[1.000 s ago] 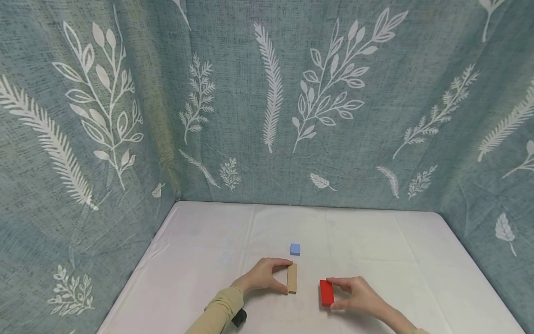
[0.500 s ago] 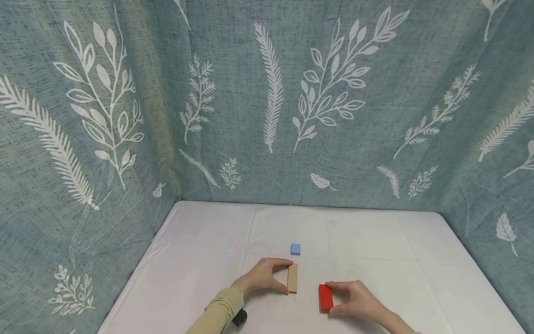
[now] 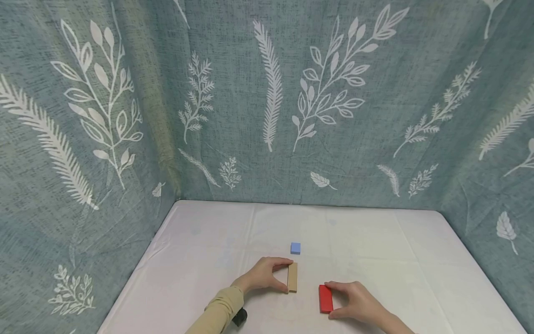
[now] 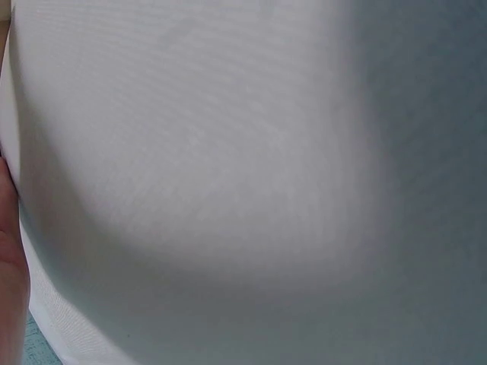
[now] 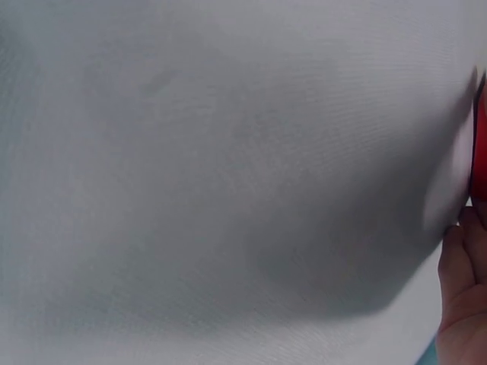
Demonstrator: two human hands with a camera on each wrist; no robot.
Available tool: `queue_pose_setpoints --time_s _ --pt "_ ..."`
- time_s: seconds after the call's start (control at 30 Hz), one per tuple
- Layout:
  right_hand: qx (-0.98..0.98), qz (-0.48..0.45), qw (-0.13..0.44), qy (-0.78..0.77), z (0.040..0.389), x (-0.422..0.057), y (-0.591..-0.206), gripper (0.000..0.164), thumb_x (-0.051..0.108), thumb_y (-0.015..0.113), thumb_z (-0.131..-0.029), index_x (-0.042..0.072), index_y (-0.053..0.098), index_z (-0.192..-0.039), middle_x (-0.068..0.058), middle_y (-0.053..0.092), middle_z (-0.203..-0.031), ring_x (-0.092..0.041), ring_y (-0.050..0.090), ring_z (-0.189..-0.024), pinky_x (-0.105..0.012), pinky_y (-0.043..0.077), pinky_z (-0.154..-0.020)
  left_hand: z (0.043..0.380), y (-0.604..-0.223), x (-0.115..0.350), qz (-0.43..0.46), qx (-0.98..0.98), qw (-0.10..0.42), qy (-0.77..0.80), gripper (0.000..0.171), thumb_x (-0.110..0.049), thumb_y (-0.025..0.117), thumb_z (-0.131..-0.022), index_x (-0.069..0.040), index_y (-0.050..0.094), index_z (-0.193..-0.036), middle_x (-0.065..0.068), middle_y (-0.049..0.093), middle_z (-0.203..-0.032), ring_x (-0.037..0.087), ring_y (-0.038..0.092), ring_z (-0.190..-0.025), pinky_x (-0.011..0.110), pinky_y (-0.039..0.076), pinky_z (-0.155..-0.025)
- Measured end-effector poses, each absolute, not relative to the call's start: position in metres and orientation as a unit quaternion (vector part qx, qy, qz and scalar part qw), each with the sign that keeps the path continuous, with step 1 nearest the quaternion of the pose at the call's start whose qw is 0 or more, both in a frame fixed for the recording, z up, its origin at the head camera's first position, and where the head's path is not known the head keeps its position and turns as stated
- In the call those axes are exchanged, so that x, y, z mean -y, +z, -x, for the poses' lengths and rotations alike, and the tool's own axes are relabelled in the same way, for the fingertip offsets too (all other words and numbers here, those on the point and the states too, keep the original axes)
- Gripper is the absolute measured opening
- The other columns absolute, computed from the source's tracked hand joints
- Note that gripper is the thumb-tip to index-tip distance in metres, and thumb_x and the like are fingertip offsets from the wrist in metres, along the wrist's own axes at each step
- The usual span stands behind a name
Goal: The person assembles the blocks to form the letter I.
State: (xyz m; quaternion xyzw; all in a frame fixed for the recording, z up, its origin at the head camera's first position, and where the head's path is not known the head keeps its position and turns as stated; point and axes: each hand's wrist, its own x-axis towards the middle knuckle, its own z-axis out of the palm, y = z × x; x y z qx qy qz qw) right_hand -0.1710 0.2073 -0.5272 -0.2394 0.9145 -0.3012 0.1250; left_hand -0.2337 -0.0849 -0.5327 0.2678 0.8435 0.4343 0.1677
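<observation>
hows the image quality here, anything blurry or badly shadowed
Head view: fairly even light, no strong glare, clear edges on the tan block, red block and blue block; left wrist view: white cloth soft and blurry, darkening toward the right and bottom; right wrist view: a broad, soft-edged shadow at lower right, red block cut off by the right edge.

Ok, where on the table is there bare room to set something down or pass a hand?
The table is bare from the blue block back to the curtain, left of the left hand, and right of the right hand. It's crowded at front centre, where they hold the wooden block and red block, a narrow bare strip between.
</observation>
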Motion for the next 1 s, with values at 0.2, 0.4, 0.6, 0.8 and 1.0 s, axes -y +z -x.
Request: queue_pose_setpoints --time_s 0.2,0.4,0.6,0.8,1.0 --pt "-0.916 0.239 0.115 -0.299 0.17 -0.207 -0.528 0.071 0.043 0.082 -0.068 0.008 0.061 -0.126 -0.006 0.067 -0.121 -0.025 0.062 -0.112 -0.04 0.056 -0.091 0.234 -0.533 0.085 -0.263 -0.847 0.166 0.431 0.071 -0.016 0.087 -0.065 -0.007 0.058 -0.129 0.007 0.058 -0.134 0.025 0.05 -0.129 0.025 0.042 -0.11" --pt "-0.916 0.242 0.11 -0.302 0.169 -0.208 -0.532 0.072 0.046 0.081 -0.068 0.008 0.061 -0.126 -0.005 0.066 -0.122 -0.024 0.062 -0.112 -0.039 0.056 -0.091 0.233 -0.533 0.085 -0.265 -0.844 0.166 0.435 0.071 -0.015 0.086 -0.065 -0.006 0.058 -0.129 0.007 0.059 -0.134 0.025 0.05 -0.129 0.025 0.042 -0.11" --pt "-0.915 0.244 0.102 -0.306 0.168 -0.208 -0.536 0.074 0.048 0.08 -0.068 0.008 0.06 -0.127 -0.005 0.066 -0.122 -0.024 0.062 -0.112 -0.038 0.057 -0.091 0.234 -0.533 0.085 -0.268 -0.845 0.162 0.433 0.071 -0.016 0.087 -0.065 -0.007 0.058 -0.129 0.007 0.059 -0.133 0.024 0.051 -0.129 0.025 0.042 -0.11" --pt "-0.913 0.245 0.103 -0.311 0.168 -0.208 -0.536 0.075 0.047 0.08 -0.068 0.007 0.06 -0.128 -0.006 0.066 -0.123 -0.025 0.062 -0.112 -0.041 0.056 -0.091 0.233 -0.532 0.085 -0.266 -0.849 0.16 0.427 0.07 -0.017 0.087 -0.065 -0.007 0.059 -0.129 0.007 0.059 -0.133 0.025 0.051 -0.129 0.026 0.042 -0.11" --pt "-0.913 0.246 0.1 -0.31 0.168 -0.209 -0.538 0.076 0.05 0.079 -0.068 0.007 0.059 -0.128 -0.005 0.065 -0.124 -0.024 0.061 -0.114 -0.039 0.056 -0.092 0.232 -0.532 0.084 -0.265 -0.848 0.161 0.43 0.07 -0.016 0.087 -0.065 -0.007 0.058 -0.129 0.007 0.059 -0.133 0.025 0.051 -0.129 0.026 0.041 -0.11"
